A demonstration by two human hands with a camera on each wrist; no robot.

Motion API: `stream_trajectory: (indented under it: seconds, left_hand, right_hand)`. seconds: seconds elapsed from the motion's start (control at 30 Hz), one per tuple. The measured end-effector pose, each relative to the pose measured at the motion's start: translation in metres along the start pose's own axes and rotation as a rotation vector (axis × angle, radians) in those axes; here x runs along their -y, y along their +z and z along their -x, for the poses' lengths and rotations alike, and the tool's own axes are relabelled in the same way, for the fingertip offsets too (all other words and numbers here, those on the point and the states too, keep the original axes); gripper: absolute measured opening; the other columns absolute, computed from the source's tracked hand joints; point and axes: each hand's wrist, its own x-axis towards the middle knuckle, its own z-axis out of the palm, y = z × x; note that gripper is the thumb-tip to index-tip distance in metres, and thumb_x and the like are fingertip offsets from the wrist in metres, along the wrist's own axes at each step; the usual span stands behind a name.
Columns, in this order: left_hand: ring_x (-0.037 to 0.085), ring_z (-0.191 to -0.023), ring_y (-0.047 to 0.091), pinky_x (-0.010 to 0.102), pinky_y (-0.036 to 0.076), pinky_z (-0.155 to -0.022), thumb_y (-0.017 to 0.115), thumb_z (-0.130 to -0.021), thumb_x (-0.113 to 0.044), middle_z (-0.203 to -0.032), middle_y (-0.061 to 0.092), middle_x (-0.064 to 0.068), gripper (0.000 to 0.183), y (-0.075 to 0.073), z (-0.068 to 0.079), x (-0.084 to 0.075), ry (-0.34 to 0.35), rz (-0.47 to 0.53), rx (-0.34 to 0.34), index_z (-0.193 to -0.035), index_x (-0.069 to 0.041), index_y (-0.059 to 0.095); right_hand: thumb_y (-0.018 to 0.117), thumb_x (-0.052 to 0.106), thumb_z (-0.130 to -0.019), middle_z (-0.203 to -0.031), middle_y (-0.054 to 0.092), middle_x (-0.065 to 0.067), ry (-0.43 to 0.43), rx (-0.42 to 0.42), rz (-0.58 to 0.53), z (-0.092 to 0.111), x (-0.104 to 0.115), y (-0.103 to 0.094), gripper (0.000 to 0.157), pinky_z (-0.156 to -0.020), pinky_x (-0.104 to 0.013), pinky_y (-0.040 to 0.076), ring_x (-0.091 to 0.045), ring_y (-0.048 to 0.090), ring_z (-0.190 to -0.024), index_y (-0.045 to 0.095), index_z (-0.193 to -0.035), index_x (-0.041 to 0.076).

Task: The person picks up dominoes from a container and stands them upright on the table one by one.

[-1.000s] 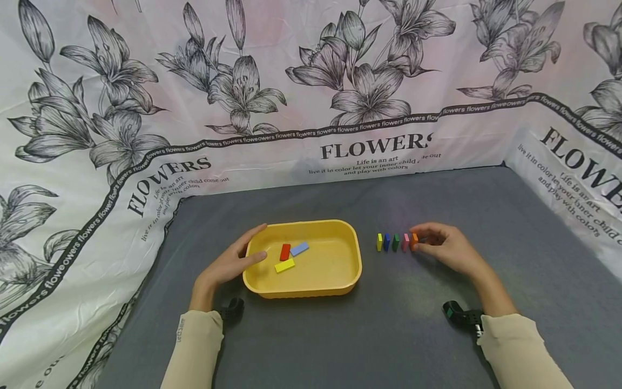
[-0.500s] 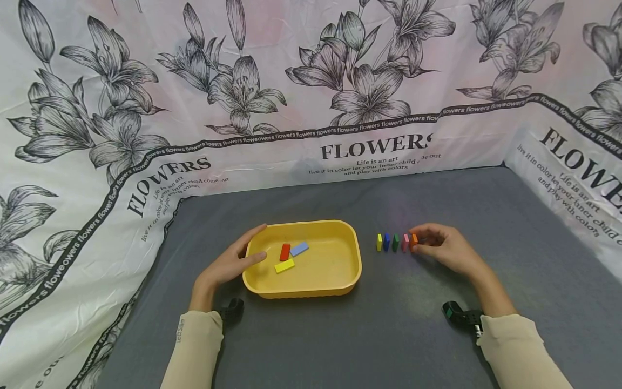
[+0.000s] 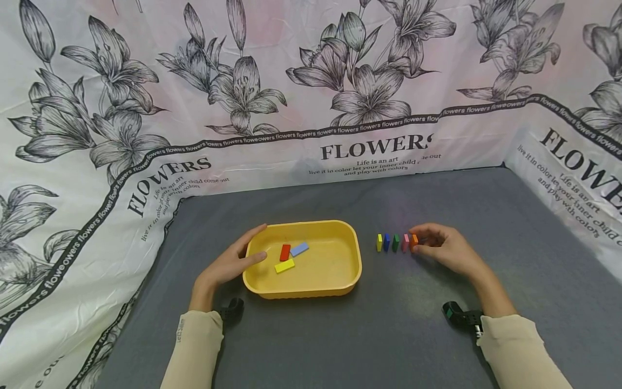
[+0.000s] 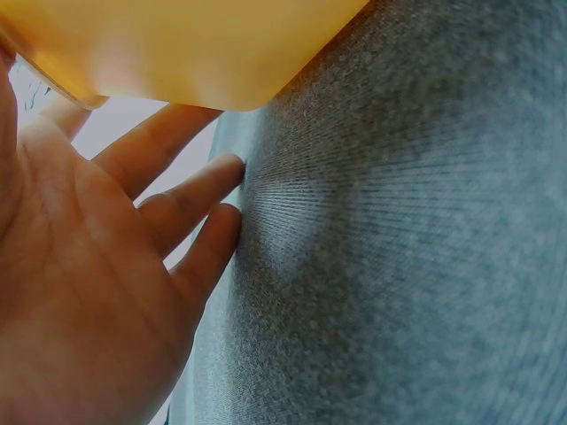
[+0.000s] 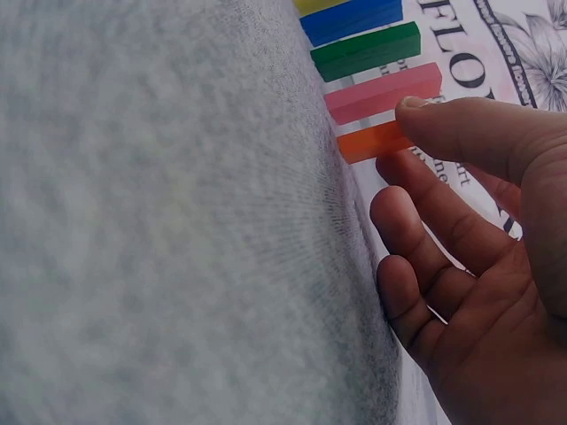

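Note:
On the right, my right hand (image 3: 449,249) pinches an orange domino (image 5: 368,143) between thumb and fingers; it stands upright on the table at the end of a row. Beside it stand a pink domino (image 5: 381,93), a green domino (image 5: 368,51), a blue domino (image 5: 354,19) and a yellow domino (image 3: 379,242). My left hand (image 3: 228,266) grips the left end of a yellow tray (image 3: 311,292), thumb over the rim and fingers along the outside. In the tray lie a red domino (image 3: 285,252), a light blue domino (image 3: 299,249) and another yellow domino (image 3: 284,266).
A dark grey cloth (image 3: 340,346) covers the table. White fabric with printed flowers (image 3: 369,97) hangs behind it and along both sides. A black wrist camera (image 3: 459,315) sits at the right sleeve, another wrist camera (image 3: 233,309) at the left.

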Motion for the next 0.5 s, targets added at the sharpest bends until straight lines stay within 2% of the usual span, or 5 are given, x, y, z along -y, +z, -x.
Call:
stream_trajectory:
  seconds: [0.5]
  left_hand:
    - [0.035,-0.147,0.038,0.061,0.033,-0.120,0.065,-0.100,-0.035,-0.169,0.025,0.001,0.071,0.0004,-0.0003,-0.0004,0.004,0.005,-0.003,-0.159,-0.041,0.027]
  right_hand:
    - [0.075,0.017,-0.093,-0.115,0.071,-0.018,0.015,0.003,-0.019,0.0006,-0.0005,-0.0011,0.037,-0.070,-0.024,0.055,-0.005,0.065,-0.085,0.067,-0.127,0.005]
